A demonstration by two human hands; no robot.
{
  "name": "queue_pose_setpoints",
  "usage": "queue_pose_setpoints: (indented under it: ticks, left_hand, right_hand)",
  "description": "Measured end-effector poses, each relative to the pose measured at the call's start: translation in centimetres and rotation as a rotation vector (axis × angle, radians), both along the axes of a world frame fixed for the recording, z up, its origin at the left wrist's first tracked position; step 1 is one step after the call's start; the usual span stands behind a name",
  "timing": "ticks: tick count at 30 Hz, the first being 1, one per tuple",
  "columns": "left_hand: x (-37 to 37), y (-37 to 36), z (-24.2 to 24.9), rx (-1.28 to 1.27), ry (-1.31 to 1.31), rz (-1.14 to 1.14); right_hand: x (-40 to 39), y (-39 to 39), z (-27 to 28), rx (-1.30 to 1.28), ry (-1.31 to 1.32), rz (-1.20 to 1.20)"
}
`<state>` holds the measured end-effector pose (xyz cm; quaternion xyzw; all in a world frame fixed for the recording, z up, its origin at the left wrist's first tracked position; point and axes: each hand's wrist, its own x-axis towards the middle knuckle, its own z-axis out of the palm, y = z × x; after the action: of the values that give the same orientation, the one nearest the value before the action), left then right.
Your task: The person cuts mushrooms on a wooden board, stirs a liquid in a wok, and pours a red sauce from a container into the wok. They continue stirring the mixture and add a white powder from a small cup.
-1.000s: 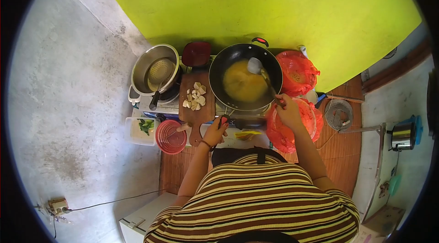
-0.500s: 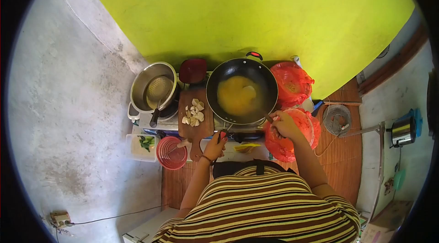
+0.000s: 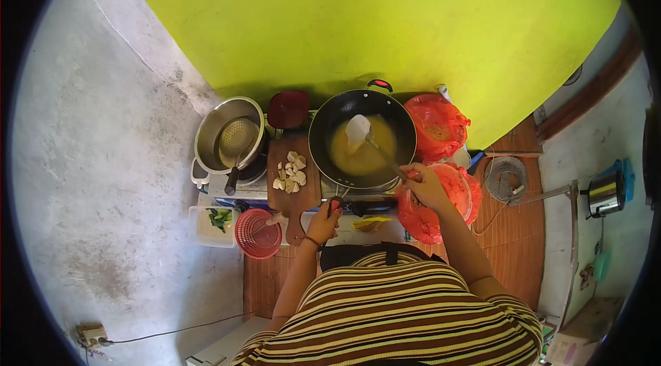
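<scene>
A black wok (image 3: 323,121) stands on the stove, with yellowish liquid (image 3: 375,152) pooled in its bottom. My left hand (image 3: 323,221) is closed around the wok's black and red handle at the near side. In my right hand (image 3: 425,185) is the handle of a spatula (image 3: 358,130), whose pale blade is tilted above the liquid. Left of the wok lies a wooden cutting board (image 3: 303,204) bearing several pale cut pieces (image 3: 290,174).
A steel pot (image 3: 201,139) holding a perforated skimmer (image 3: 238,137) stands at left. Nearer are a pink basket (image 3: 258,249) and a white container (image 3: 200,228) with greens. Red plastic-covered bowls (image 3: 437,228) sit at right. A dark red bowl (image 3: 288,110) stands against the green wall.
The spatula blade has come up out of the liquid and shifted left, now showing clearly. My left hand stays on the wok handle.
</scene>
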<state>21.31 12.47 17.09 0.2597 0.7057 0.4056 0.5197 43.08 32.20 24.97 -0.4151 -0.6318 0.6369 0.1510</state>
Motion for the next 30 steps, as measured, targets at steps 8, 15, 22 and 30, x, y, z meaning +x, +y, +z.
queue_pose_setpoints:
  ticks: [8, 15, 22, 30]
  left_hand:
    - [0.0, -0.1, -0.5, -0.027, 0.009, 0.008]
    - [0.0, -0.1, -0.5, 0.02, 0.001, 0.022]
    - [0.2, 0.1, 0.3, 0.0, 0.009, 0.034]
    - [0.0, 0.1, -0.2, -0.017, 0.011, 0.025]
  right_hand:
    - [-0.4, 2.5, -2.1, 0.371, -0.119, -0.073]
    - [-2.5, 1.9, -2.1, 0.06, -0.099, -0.067]
    - [-3.0, 0.6, -1.8, -0.351, 0.096, -0.027]
    - [-1.6, 0.4, -1.6, -0.266, 0.197, -0.033]
